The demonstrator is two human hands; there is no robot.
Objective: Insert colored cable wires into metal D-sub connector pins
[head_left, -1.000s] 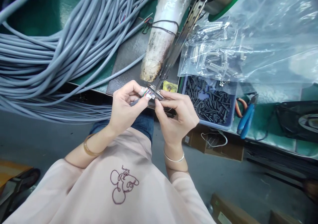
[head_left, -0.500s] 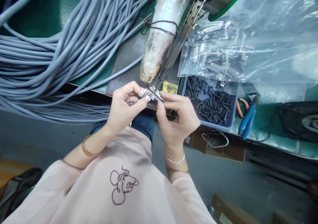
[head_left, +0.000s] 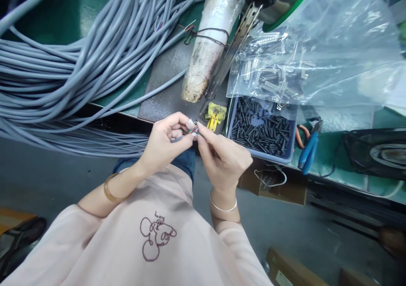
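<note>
My left hand [head_left: 168,138] is closed, with thumb and forefinger pinching a grey cable near its end. Coloured wires [head_left: 193,129] fan out of that end between white bits at the fingertips. My right hand [head_left: 223,157] meets it from the right, its thumb and forefinger closed on the connector at the ends of the wires. Only a small metallic edge of this connector shows; my right fingers hide the rest. Just beyond my right fingertips, a yellow slotted piece [head_left: 214,119] lies by a yellow pad [head_left: 218,109].
A soldering iron [head_left: 226,53] slants beside a wrapped white stand [head_left: 203,57]. Grey cables [head_left: 89,70] fill the left. A blue bin [head_left: 229,138] holds black tubes [head_left: 263,129], below a clear bag [head_left: 336,70] of metal connectors. Cutters [head_left: 308,150] and a black fan-like device [head_left: 377,152] lie right.
Both hands have drawn slightly back from the iron's tip. The connector, plainly visible before, is now mostly behind my right fingers. The yellow slotted piece has come into sight.
</note>
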